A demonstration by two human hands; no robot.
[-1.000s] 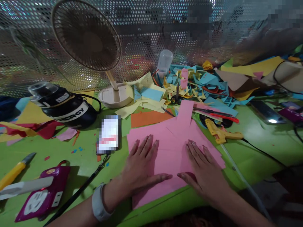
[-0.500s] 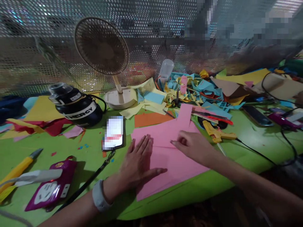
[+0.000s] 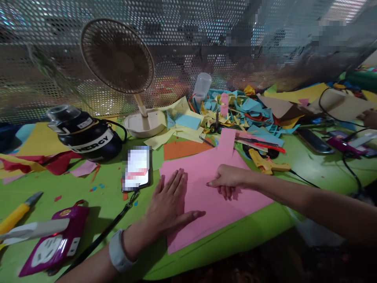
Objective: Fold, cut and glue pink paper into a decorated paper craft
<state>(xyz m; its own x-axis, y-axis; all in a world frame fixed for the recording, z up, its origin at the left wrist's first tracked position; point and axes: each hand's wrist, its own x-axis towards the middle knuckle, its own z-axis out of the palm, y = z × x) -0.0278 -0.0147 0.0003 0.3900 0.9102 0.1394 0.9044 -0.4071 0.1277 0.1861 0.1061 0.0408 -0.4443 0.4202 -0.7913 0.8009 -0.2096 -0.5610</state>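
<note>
A large sheet of pink paper (image 3: 194,220) lies at the front edge of the green-covered table, a faint crease running across it. My left hand (image 3: 169,204) rests flat on its left part, fingers spread and thumb stretched to the right. On the middle of the sheet is my right hand (image 3: 228,181), fingers curled in and thumb pointing left along the crease; I see nothing in it. A narrow pink paper strip (image 3: 226,142) overlaps the sheet's top edge. Beside it lies an orange paper piece (image 3: 187,149).
A phone (image 3: 137,168) with a lit screen lies left of the sheet. To the right is a yellow glue gun (image 3: 266,162) with its cord. Behind are a fan (image 3: 119,57), a black jug (image 3: 88,135) and heaped paper scraps (image 3: 250,108). A yellow cutter (image 3: 17,216) lies far left.
My right hand has slid slightly left and down along the crease, its forearm now more level. My left hand stays flat on the paper. The view has shifted a little to the right.
</note>
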